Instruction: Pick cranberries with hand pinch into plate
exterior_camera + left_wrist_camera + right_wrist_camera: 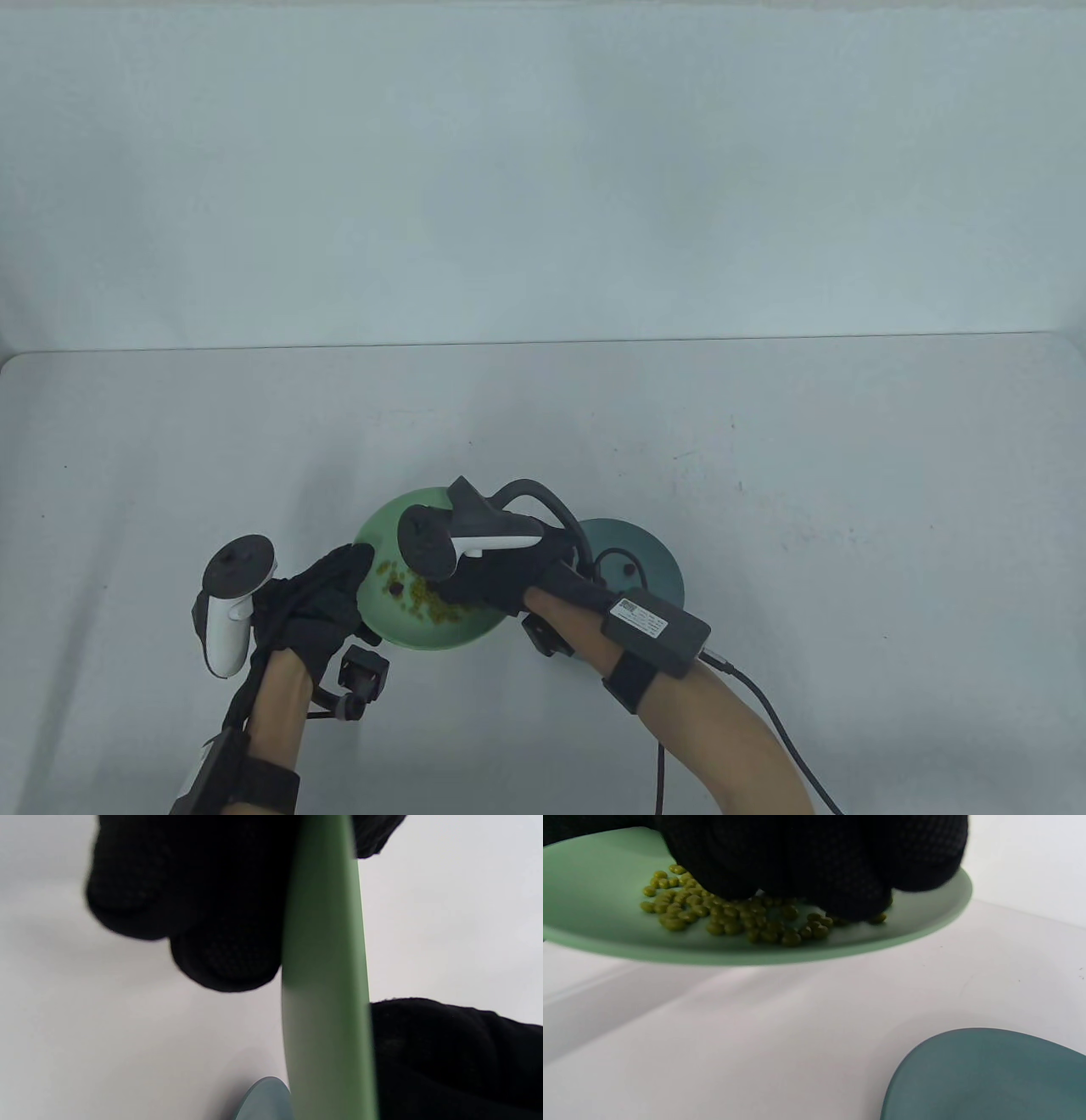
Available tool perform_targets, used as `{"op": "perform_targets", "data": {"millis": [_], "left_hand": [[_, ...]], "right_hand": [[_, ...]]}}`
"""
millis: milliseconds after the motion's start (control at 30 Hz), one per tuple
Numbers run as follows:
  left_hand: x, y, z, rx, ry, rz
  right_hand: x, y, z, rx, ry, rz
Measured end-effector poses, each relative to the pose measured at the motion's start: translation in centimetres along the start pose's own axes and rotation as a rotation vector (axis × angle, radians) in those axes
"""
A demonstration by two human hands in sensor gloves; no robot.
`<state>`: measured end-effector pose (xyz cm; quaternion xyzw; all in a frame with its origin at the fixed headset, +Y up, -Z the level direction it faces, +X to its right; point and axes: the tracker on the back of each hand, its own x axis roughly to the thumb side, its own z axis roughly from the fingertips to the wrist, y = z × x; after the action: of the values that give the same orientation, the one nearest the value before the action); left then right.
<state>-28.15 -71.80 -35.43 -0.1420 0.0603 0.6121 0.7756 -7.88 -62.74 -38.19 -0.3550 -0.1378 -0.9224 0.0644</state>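
A: Where are the cranberries?

B: On the green plate (386, 624), near the front of the bench (764, 475). A couple of dark cranberries (396, 586) lie among the yellow-green beans (721, 916). One small dark bit (629, 569), likely a cranberry, already sits on the teal plate (657, 560) just to the right.

A: What are the hands doing?

B: The left hand (318, 598) grips the green plate's left rim, fingers beneath it and the thumb above in the wrist view. The right hand (501, 577) is down among the beans, fingertips (852, 899) bunched and touching them. Whether they pinch a berry, I cannot tell; the glove hides it.

A: How should the pick go?

B: I'd keep the plate steady with the left hand, close only thumb and forefinger on one dark berry, and lift straight up so the beans stay behind. Then carry it right and release low over the teal plate.
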Motion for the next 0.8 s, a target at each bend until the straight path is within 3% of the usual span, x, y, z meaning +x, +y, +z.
{"op": "perform_targets", "data": {"millis": [367,800], "left_hand": [[0.1,0.0,0.0,0.005,0.002,-0.023],[0.1,0.1,0.1,0.010,0.006,-0.018]], "right_hand": [[-0.4,-0.2,0.1,-0.004,-0.003,-0.028],[-1.9,-2.8,2.1,-0.075,0.013,-0.042]]}}
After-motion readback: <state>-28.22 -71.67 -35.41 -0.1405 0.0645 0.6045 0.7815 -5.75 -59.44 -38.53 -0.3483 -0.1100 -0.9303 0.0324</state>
